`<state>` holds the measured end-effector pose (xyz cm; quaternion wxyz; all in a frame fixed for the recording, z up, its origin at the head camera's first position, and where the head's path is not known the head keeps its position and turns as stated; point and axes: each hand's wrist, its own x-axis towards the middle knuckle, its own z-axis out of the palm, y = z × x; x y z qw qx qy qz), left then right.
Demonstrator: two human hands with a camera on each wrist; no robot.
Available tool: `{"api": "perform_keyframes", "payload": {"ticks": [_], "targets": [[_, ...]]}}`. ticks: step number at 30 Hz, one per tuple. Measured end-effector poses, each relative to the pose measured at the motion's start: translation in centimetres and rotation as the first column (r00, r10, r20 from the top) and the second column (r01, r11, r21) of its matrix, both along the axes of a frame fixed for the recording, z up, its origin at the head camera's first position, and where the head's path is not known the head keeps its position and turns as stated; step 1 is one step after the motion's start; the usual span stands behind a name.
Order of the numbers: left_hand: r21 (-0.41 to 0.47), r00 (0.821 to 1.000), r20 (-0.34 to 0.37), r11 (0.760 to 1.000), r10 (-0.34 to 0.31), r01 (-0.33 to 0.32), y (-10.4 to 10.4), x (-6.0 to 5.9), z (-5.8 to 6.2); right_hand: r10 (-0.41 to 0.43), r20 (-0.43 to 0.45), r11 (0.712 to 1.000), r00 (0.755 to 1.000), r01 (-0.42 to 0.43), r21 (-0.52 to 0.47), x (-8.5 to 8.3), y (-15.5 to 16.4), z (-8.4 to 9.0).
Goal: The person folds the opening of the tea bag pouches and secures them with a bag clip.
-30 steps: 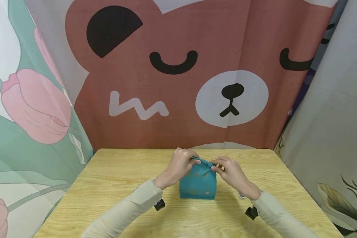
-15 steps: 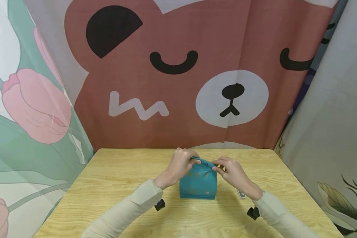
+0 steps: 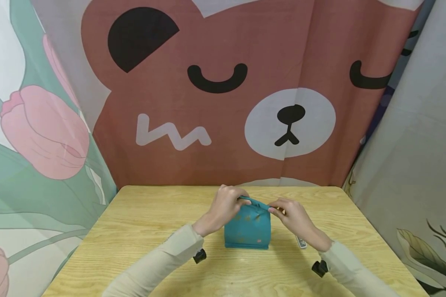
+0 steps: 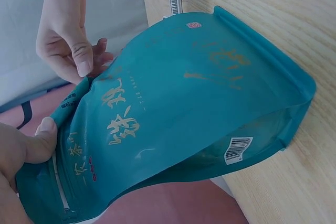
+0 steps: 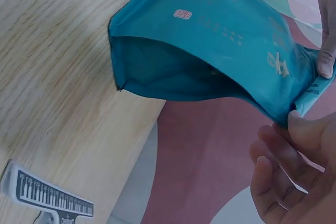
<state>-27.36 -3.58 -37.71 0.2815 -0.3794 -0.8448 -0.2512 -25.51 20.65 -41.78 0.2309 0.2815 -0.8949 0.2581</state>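
My left hand pinches the top left corner of the teal pouch, thumb pressed on the front by the zip strip, other fingers behind. My right hand is at the top right corner; in the head view the fingertips meet the top edge there, and in the right wrist view the fingers are curled just beside the corner. Looks like a light pinch on that corner, but can't swear it's firm.

The pouch stands upright on its base in the middle of the desk, approx. centred btwn my arms, gold lettering facing me. Its top edge is drawn fairly flat btwn the two hands.

As for progress, I'd say I'm at the mouth of the pouch: both corners are in hand and the top is pulled taut, but I can't tell from these views whether the zip is sealed along its length or still parted. Pouch hasn't left the desk. Nothing inside shows.

A small white clip w/ a black barcode-like print lies flat on the desk to the right of the pouch, just behind my right wrist, not touched. Behind the desk hangs a bear-face curtain.
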Motion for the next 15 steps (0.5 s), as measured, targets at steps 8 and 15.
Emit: {"api": "perform_keyframes", "payload": {"ticks": [8,15], "targets": [[0.006,1.0,0.001,1.0,0.001,-0.001,0.1,0.1,0.0,-0.052,-0.008,0.998,0.999,0.052,0.028,-0.2,1.2,-0.8],[0.014,1.0,0.005,1.0,-0.005,0.005,0.1,0.1,0.0,-0.069,-0.012,0.996,0.998,0.069,0.052,-0.3,2.0,-1.5]]}}
